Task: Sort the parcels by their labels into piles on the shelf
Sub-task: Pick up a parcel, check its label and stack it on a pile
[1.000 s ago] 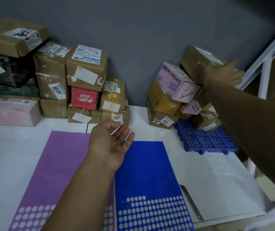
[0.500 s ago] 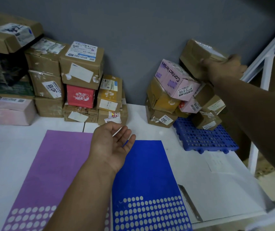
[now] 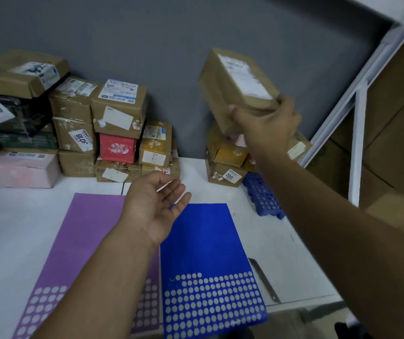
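Brown cardboard parcel (image 3: 238, 91), oblong with a white label, is gripped by the right hand (image 3: 268, 124) and has been lifted clear of the right pile (image 3: 225, 157) since the earlier frame. Left hand (image 3: 155, 206) hovers palm-up, fingers relaxed, over the smooth purple mat (image 3: 83, 238) and blue mat (image 3: 205, 243).

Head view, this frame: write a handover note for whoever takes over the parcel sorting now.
Right hand grips a brown parcel in the air above the right pile.
Left hand is open, palm up, empty, over the purple mat and blue mat.
Done: a left pile stands stacked against the wall.
Left: read the held parcel's label, place it, then probably work through the right pile.
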